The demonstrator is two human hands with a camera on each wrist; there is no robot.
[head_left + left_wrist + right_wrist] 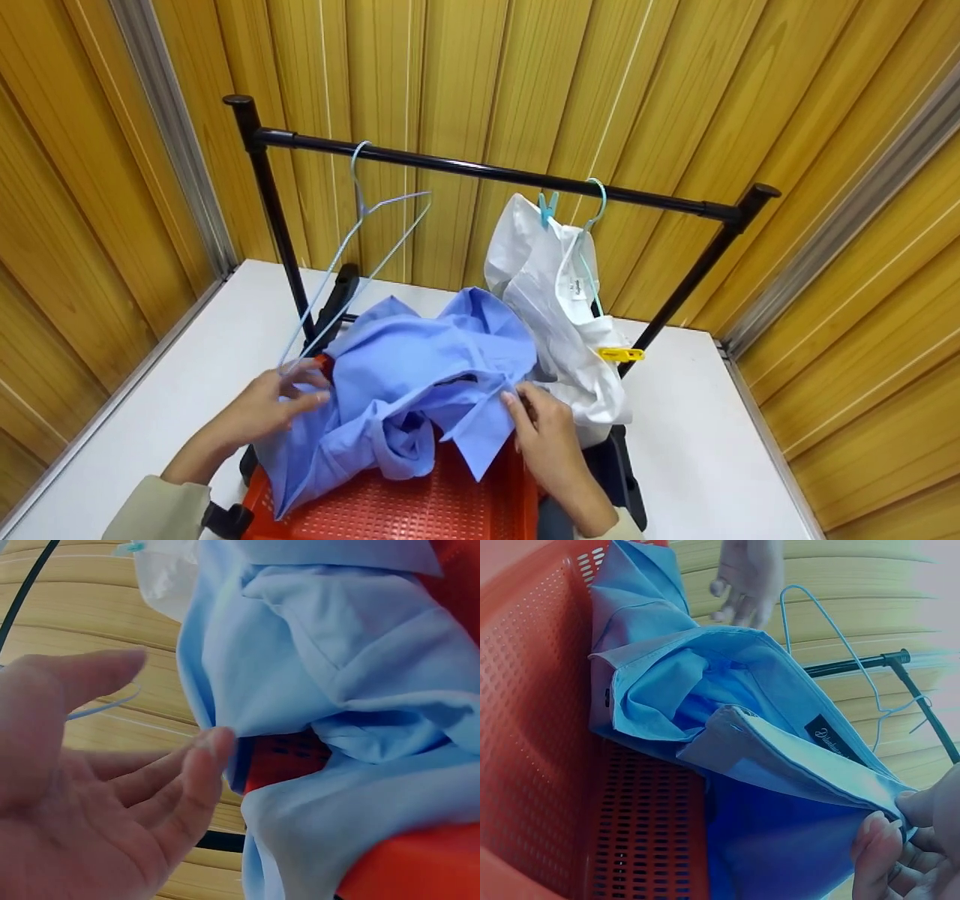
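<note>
A light blue shirt [420, 352] lies bunched over the red basket [405, 510]. My right hand [546, 431] pinches the shirt at its collar, where a dark label [832, 741] shows in the right wrist view. To the left of the shirt, my left hand [274, 401] has its thumb and fingers spread apart. Its fingertips [217, 742] reach the shirt's edge in the left wrist view; whether they touch the cloth I cannot tell. Above that hand a bare light blue wire hanger [337, 251] hangs from the black rail, its lower end close to the fingers.
The black clothes rack [480, 171] spans the back. On its right hangs a white garment [555, 322] on a mint hanger [601, 202], with a blue clothespin [548, 208] and a yellow clothespin [621, 355]. A white tabletop [690, 435] and wood-patterned walls surround it.
</note>
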